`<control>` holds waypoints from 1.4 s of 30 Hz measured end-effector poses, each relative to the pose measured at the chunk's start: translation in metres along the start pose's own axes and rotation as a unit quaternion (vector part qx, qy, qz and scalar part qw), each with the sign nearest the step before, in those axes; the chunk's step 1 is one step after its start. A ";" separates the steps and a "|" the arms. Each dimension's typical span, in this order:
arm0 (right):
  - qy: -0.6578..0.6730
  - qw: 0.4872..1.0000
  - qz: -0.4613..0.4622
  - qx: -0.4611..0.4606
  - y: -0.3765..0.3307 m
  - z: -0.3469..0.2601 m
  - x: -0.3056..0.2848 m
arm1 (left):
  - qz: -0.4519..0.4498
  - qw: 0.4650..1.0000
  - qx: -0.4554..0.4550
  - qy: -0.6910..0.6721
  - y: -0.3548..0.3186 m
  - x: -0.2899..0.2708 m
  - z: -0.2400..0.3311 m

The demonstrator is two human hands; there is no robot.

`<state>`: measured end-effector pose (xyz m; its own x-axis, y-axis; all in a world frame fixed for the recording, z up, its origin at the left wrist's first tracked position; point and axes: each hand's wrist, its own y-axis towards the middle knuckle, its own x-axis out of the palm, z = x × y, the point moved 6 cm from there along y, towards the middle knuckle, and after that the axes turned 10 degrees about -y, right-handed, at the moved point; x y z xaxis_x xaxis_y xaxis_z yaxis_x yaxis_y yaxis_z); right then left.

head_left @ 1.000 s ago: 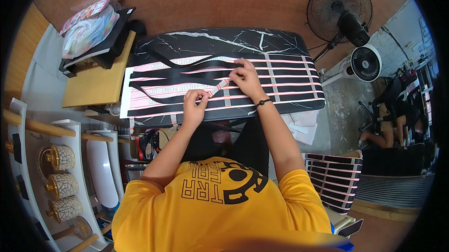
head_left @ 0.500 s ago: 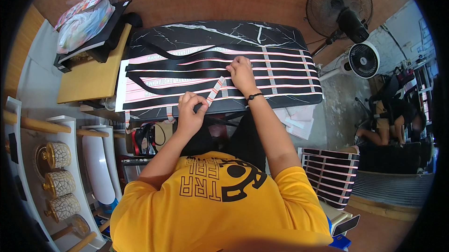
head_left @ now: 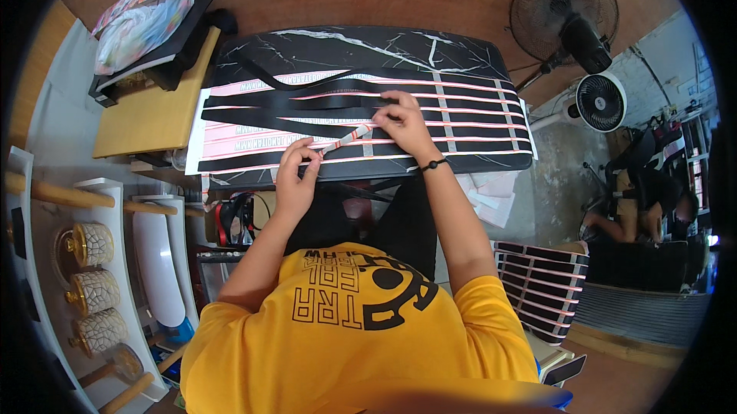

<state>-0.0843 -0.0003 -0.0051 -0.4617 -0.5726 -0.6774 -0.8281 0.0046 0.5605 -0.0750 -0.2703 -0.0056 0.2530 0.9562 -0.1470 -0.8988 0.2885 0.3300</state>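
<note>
Striped strip spans betw. hands: L hand, thumb & fingers pinched on its 8 o'clock end; R hand at its 2 o'clock end, closure unclear. Blk straps lie toward 11; table edge runs at 6, marbled surface at 12.
</note>
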 end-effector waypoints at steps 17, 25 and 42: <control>-0.082 0.994 -0.034 0.071 0.005 -0.012 0.050 | -0.035 0.998 0.044 0.021 -0.033 -0.015 0.063; -0.015 0.994 -0.051 0.095 0.015 -0.008 0.047 | -0.031 0.998 0.032 0.033 -0.049 -0.035 0.078; -0.094 0.992 -0.068 0.056 -0.019 -0.040 0.040 | -0.096 0.962 0.223 0.123 -0.052 -0.029 0.119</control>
<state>-0.0744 -0.0559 -0.0233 -0.3858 -0.4122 -0.8254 -0.9120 0.0352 0.4087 0.0067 -0.3076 0.0923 0.2579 0.8580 -0.4441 -0.5874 0.5042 0.6330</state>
